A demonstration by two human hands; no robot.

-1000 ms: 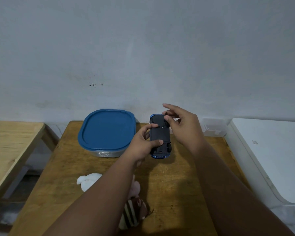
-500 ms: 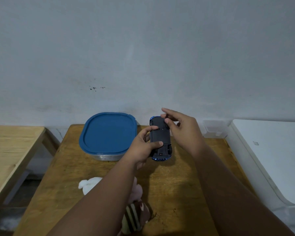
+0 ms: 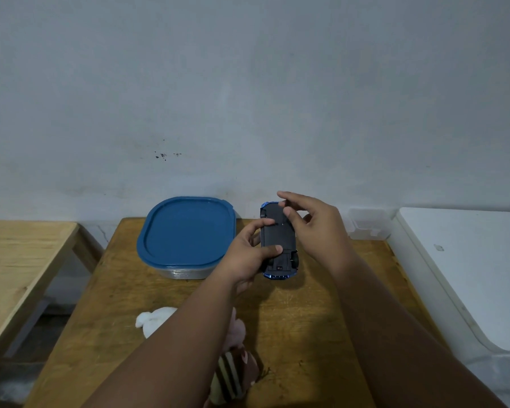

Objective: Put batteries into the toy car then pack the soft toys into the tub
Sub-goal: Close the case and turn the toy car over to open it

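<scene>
Black plastic faced me: the underside of the toy car (image 3: 278,241), which my left hand (image 3: 246,259) pinched between thumb and fingers above the far middle of the desk (image 3: 292,313). My right hand (image 3: 314,226) hovered at the car's far end, fingers loosely curled, fingertips touching the chassis. Left of the car sat the tub (image 3: 186,270), its blue lid (image 3: 187,231) on. Near me, partly under my left forearm, lay the soft toys: a white one (image 3: 153,320), a pink one (image 3: 237,329) and a striped one (image 3: 231,375).
</scene>
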